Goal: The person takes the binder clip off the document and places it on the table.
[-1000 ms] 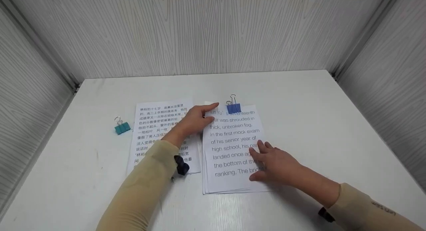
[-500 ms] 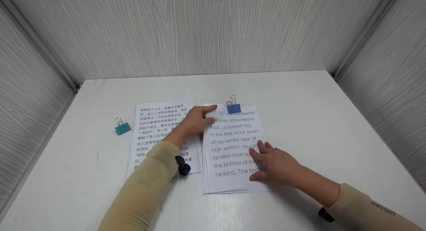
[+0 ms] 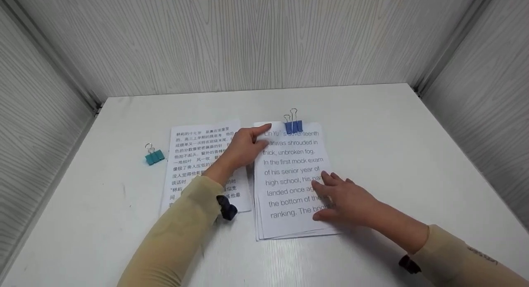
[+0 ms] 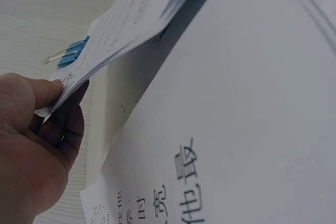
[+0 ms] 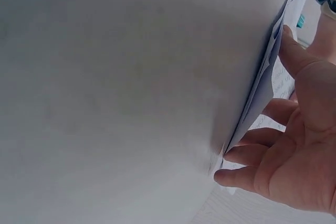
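A stack of English-printed sheets (image 3: 285, 196) lies before me in the head view, with a blue binder clip (image 3: 294, 127) on its top edge. My left hand (image 3: 247, 147) pinches the stack's upper left side. In the left wrist view, the thumb (image 4: 46, 92) is on top and the fingers curl underneath, with that side raised off the table. My right hand (image 3: 347, 200) rests along the stack's lower right edge, fingers spread and fairly straight. The right wrist view shows its fingertips (image 5: 239, 178) at the paper's edge.
Left of the stack lies a second set of sheets with Chinese print (image 3: 202, 154), partly under my left forearm. A teal binder clip (image 3: 154, 157) sits farther left on the white table (image 3: 372, 121). Grey wood-grain panels (image 3: 264, 39) enclose the back and sides.
The upper end of the English stack and its blue clip now appear slightly higher in the head view, which has itself shifted a little. Both hands keep nearly the same places.
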Motion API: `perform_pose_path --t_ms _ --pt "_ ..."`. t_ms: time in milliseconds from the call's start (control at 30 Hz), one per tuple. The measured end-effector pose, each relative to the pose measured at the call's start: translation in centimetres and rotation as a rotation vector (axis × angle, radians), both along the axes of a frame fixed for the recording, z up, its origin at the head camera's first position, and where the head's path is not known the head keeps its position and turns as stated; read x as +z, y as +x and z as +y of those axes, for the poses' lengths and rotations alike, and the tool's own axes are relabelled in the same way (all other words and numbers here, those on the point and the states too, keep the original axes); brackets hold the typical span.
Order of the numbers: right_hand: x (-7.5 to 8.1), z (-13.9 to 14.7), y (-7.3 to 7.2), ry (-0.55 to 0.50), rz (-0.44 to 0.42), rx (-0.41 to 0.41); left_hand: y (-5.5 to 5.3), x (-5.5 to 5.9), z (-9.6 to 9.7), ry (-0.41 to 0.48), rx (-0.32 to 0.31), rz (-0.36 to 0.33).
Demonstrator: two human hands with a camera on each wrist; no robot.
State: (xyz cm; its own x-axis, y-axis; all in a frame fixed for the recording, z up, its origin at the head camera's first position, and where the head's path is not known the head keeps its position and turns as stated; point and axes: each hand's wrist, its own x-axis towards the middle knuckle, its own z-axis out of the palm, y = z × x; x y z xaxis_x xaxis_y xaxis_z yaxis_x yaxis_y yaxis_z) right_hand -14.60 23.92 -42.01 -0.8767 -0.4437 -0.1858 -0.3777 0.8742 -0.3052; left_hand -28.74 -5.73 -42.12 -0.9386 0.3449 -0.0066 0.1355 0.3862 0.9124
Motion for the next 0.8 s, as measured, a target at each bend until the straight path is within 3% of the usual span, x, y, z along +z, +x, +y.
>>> perform_pose_path --t_ms 233,533,800 --pt "1.7 1.1 -1.7 -0.103 0.058 -0.104 1.0 0.1 -0.3 0.043 -0.010 0.015" --pt "6.1 3.0 -7.0 -0.373 0.128 -0.234 2.2 0.5 -0.5 0.156 -0.002 -0.017" --pt "8.3 3.9 -11.3 -0.649 0.069 -0.259 3.4 1.4 -0.2 0.201 -0.017 -0.008"
